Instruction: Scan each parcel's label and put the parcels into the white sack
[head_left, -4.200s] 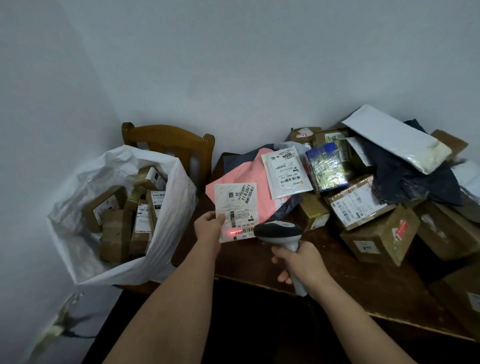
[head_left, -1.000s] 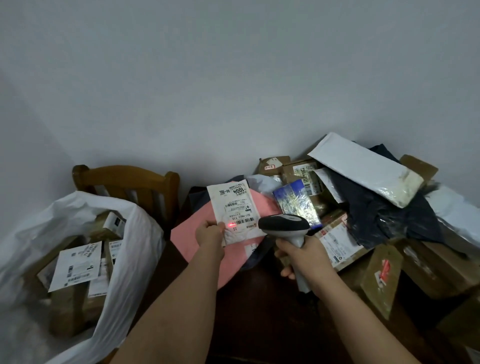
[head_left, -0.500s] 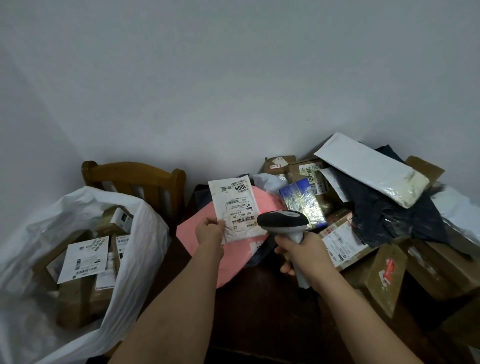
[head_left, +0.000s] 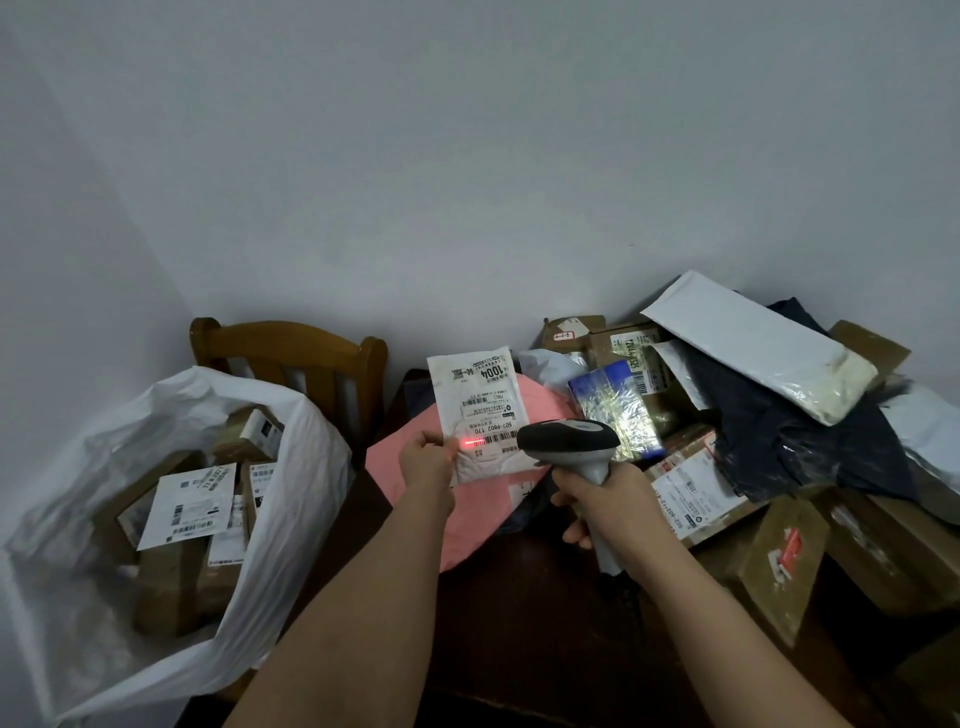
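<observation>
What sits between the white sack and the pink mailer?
In the head view, the wooden chair stands between the white sack and the pink mailer; lower down, only dark table edge.

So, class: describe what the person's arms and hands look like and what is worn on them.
Both forearms are bare as far as the frame shows: no sleeves in view. The left hand and right hand carry no gloves, and no watch, bracelet or ring shows.

Left hand (head_left: 427, 460) is pinching a white parcel (head_left: 480, 415) upright while the right hand (head_left: 610, 499) is aiming the scanner (head_left: 571, 444), red line glowing on the label.
</observation>
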